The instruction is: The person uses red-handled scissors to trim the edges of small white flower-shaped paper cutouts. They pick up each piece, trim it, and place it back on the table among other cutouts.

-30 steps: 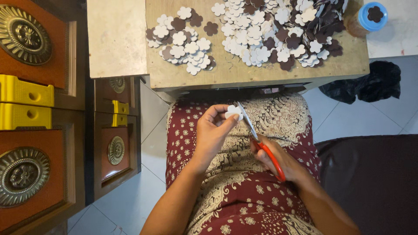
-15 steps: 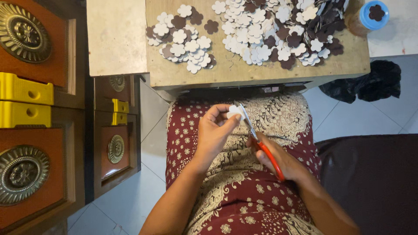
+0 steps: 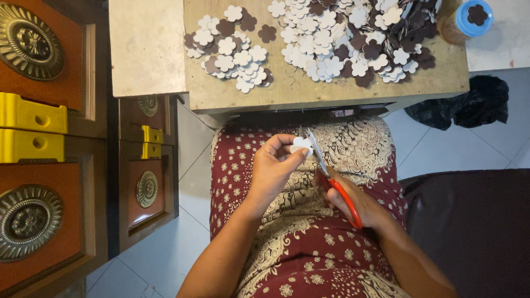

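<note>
My left hand pinches the white flower cutout, barely shifted since before; my right hand's grip stays closed on the red-handled scissors, trimming continues.

scissors: metal blades, glossy red plastic handles | table: matt wood

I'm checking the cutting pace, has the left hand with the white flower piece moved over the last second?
No. The left hand holds the white flower piece at the same spot below the wooden table's edge, against the scissors.
</note>
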A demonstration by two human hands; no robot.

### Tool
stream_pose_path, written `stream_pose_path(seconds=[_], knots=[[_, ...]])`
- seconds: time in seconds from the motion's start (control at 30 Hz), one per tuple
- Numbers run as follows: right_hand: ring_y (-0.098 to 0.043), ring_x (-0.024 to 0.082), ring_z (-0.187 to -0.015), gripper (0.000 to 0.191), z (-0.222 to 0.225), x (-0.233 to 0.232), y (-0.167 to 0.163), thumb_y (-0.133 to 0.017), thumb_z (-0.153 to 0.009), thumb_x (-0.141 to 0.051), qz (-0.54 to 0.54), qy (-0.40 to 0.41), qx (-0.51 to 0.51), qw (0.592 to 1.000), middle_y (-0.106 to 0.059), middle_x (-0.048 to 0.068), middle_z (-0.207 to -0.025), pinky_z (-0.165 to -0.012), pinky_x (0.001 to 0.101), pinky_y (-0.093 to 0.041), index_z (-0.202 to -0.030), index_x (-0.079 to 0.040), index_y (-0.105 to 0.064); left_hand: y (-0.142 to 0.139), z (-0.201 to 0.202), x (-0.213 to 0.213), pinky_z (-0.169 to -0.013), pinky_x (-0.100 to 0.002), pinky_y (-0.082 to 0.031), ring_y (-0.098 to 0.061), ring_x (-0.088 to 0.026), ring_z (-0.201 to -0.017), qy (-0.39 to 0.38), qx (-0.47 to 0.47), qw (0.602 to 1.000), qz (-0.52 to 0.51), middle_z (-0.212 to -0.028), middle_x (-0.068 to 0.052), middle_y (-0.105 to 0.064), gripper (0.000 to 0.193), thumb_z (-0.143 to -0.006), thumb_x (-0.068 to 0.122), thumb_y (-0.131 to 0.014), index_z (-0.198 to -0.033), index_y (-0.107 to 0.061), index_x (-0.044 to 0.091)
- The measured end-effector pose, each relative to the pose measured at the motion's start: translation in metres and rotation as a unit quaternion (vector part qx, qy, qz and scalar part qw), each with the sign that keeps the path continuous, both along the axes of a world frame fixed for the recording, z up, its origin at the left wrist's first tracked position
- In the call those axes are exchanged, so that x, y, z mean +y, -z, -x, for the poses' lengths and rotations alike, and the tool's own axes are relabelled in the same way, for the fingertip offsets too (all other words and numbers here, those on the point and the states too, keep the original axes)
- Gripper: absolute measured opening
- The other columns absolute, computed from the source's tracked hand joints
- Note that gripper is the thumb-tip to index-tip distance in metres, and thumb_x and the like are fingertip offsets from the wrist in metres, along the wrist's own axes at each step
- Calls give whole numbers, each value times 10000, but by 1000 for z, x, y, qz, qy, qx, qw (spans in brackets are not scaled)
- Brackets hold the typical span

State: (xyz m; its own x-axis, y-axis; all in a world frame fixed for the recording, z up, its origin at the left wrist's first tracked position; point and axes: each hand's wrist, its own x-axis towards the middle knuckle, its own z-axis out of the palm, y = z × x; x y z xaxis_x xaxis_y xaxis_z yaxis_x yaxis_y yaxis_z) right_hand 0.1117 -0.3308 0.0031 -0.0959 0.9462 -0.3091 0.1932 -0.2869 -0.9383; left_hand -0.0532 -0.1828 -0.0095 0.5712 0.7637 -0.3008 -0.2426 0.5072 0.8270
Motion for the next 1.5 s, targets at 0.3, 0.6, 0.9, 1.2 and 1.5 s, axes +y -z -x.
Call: stream_pose_path(seconds=[0.3,0.6,0.9,1.2,1.5], knots=[[-563,171,-752,962,-1,-2,6,-305,-882,-831,-9,3,-65,998,-583,46,-896,-629,371,-496,-1396,-32,-458,-3,0,0,-758,-196,-575,-675,-71,-850,0,11,1000,-21,-972,-68,-713,254,-906,15,-759,-1124,-637,-30],[-549,193,-731,924,-2,-3,11,-304,-914,-784,-10,2,-73,997,-584,77,-842,-647,382,-486,-1426,-20,-401,-1,-1,-1,-742,-198,-578,-687,-75,-838,25,31,999,-32,-956,-68,-718,274,-886,14,-773,-1119,-631,-23],[-512,198,-699,814,-4,-3,9,-252,-964,-757,-60,-20,-79,995,-530,69,-813,-632,373,-459,-1236,-31,-495,-4,1,2,-739,-197,-572,-695,-88,-848,22,26,999,-25,-975,-89,-731,283,-893,17,-770,-1135,-634,-42],[-510,152,-593,765,-5,-5,21,-234,-961,-761,-73,-25,-71,994,-514,39,-734,-516,360,-480,-1080,-63,-524,-10,2,4,-702,-188,-552,-699,-84,-855,9,37,999,-37,-989,-88,-741,292,-895,46,-766,-1142,-633,-36],[-515,138,-571,780,-5,-4,23,-277,-931,-802,-48,-31,-37,998,-508,22,-729,-477,341,-501,-1053,-73,-527,-10,3,5,-666,-197,-555,-696,-88,-839,-12,42,998,-40,-972,-81,-736,274,-903,56,-765,-1134,-642,-25]])
